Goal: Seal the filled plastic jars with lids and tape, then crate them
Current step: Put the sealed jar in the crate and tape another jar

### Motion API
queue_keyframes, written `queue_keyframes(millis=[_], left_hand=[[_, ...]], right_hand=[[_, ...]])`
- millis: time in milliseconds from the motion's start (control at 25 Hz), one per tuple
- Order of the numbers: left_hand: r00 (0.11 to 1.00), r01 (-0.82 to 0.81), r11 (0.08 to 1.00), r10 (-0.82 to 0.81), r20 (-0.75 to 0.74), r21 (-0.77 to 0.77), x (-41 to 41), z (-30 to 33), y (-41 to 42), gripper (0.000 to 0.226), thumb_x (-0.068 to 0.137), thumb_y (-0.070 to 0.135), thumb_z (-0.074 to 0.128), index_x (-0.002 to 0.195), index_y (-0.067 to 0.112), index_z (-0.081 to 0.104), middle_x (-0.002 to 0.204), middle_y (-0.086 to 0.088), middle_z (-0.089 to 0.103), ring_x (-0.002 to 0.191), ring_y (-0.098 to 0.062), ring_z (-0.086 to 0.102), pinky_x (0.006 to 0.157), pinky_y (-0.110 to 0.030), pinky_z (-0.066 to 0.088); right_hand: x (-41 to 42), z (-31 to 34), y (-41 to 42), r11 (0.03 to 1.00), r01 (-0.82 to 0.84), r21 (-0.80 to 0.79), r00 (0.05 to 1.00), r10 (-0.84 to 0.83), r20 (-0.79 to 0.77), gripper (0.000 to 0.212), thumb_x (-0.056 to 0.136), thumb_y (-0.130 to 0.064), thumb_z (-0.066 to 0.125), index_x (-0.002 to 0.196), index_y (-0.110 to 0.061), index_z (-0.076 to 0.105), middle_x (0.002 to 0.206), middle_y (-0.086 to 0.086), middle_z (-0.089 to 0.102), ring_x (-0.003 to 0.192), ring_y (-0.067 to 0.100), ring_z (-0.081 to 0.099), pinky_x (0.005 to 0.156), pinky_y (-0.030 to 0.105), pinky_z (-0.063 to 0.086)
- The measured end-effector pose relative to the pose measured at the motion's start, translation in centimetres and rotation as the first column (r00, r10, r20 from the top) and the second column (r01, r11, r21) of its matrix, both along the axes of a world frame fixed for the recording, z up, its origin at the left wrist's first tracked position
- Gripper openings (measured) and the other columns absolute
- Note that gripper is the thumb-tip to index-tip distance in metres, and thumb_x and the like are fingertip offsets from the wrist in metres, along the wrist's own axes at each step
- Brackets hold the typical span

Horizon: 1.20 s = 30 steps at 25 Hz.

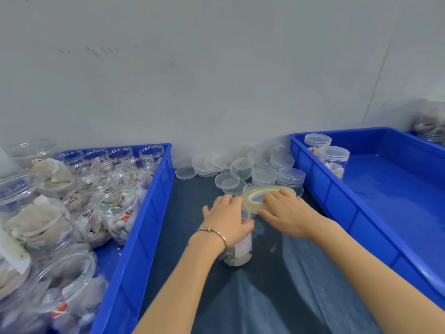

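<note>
Jar point(240, 251) upright on dark table point(240, 297), between two blue crates. My left hand point(226, 218) curls over its lidded top; right hand point(286, 213) pinches tape roll point(267, 196) beside it. Loose lids point(240, 166) behind; left crate point(144, 213) holds open filled jars point(115, 208); right crate point(361, 213) holds two lidded jars point(333, 160).

Jars point(237, 254): clear plastic, showing glossy | crates point(320, 189): blue plastic, shining smooth | worktop point(265, 297): dark sheet, gleaming | tape roll point(267, 196): translucent, glossy
</note>
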State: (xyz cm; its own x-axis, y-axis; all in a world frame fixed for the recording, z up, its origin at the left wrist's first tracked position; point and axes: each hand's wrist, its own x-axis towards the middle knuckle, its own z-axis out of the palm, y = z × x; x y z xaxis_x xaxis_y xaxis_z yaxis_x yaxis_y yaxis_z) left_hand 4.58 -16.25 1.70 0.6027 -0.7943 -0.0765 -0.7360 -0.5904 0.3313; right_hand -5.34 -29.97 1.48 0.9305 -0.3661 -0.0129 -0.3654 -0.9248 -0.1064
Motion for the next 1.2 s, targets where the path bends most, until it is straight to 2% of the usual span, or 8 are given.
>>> queue_keyframes(millis=[80,160,320,400,680,1040,1120,1200], left_hand=[[0.994,-0.113,0.984,0.111,0.022,0.136,-1.3,-0.1,-0.9,0.043,0.097,0.041,0.042,0.136,0.025,0.033,0.142,0.000,0.029,0.132,-0.041,0.022,0.099,-0.060,0.031],[0.983,-0.183,0.975,0.178,0.048,0.125,-2.9,-0.5,-1.7,0.044,0.098,0.034,0.036,0.139,0.022,0.026,0.150,-0.003,0.020,0.136,-0.048,0.010,0.097,-0.064,0.030],[0.931,-0.217,0.971,0.236,0.278,-0.098,-3.9,-2.6,-1.8,0.038,0.098,0.034,0.030,0.133,0.019,0.032,0.144,-0.001,0.031,0.136,-0.040,0.019,0.089,-0.045,0.033],[0.913,-0.204,0.965,0.248,0.324,-0.164,-3.4,-3.4,-1.6,0.038,0.098,0.038,0.031,0.132,0.020,0.036,0.141,0.000,0.036,0.132,-0.036,0.026,0.087,-0.042,0.033],[0.922,-0.179,0.934,0.269,0.280,-0.310,-2.8,-3.9,-1.5,0.034,0.093,0.041,0.043,0.122,0.024,0.049,0.130,0.008,0.049,0.125,-0.032,0.035,0.090,-0.042,0.033],[0.969,-0.101,0.918,0.178,0.171,-0.384,-0.9,-3.0,-1.4,0.036,0.080,0.053,0.060,0.109,0.033,0.054,0.118,0.019,0.055,0.113,-0.019,0.041,0.079,-0.031,0.029],[0.981,-0.065,0.915,0.132,0.143,-0.399,-0.3,-3.0,-1.4,0.035,0.079,0.052,0.062,0.108,0.033,0.055,0.116,0.019,0.055,0.114,-0.017,0.040,0.078,-0.030,0.032],[0.993,-0.040,0.904,0.083,0.083,-0.426,0.3,-2.9,-1.4,0.032,0.078,0.050,0.064,0.105,0.034,0.055,0.114,0.021,0.055,0.116,-0.015,0.039,0.077,-0.030,0.036]], right_hand=[[-0.2,-0.3,0.3,1.000,0.009,-0.002,1.000,-0.009,0.024,0.037,0.100,-0.045,0.030,0.104,-0.014,0.048,0.104,-0.005,0.042,0.105,0.017,0.038,0.089,0.042,0.041],[-0.4,-0.7,0.6,1.000,0.029,-0.005,0.999,-0.029,0.040,0.033,0.100,-0.047,0.029,0.097,-0.016,0.044,0.100,-0.009,0.037,0.101,0.014,0.037,0.088,0.041,0.041],[-0.4,-1.1,0.8,0.998,0.053,-0.042,0.997,-0.051,0.056,0.031,0.099,-0.048,0.026,0.094,-0.021,0.038,0.105,-0.008,0.042,0.101,0.014,0.036,0.089,0.041,0.040],[-0.3,-1.1,0.8,0.997,0.055,-0.059,0.996,-0.051,0.069,0.032,0.099,-0.048,0.026,0.096,-0.020,0.040,0.112,-0.005,0.047,0.105,0.016,0.037,0.089,0.041,0.040],[-0.2,-1.7,1.4,0.991,0.118,-0.056,0.990,-0.113,0.079,0.035,0.100,-0.046,0.026,0.105,-0.017,0.044,0.118,-0.003,0.048,0.111,0.017,0.037,0.088,0.041,0.039],[-0.9,-2.1,3.0,0.939,0.251,-0.235,0.963,-0.218,0.159,0.040,0.100,-0.047,0.026,0.111,-0.017,0.050,0.112,-0.003,0.052,0.116,0.021,0.038,0.080,0.043,0.036],[-0.9,-1.9,3.9,0.921,0.283,-0.269,0.948,-0.228,0.221,0.036,0.098,-0.043,0.038,0.105,-0.012,0.056,0.102,0.002,0.057,0.109,0.025,0.045,0.078,0.047,0.038],[-1.1,-1.7,4.9,0.912,0.304,-0.277,0.923,-0.209,0.323,0.030,0.085,-0.032,0.068,0.079,-0.004,0.061,0.077,0.010,0.059,0.085,0.030,0.055,0.069,0.054,0.044]])
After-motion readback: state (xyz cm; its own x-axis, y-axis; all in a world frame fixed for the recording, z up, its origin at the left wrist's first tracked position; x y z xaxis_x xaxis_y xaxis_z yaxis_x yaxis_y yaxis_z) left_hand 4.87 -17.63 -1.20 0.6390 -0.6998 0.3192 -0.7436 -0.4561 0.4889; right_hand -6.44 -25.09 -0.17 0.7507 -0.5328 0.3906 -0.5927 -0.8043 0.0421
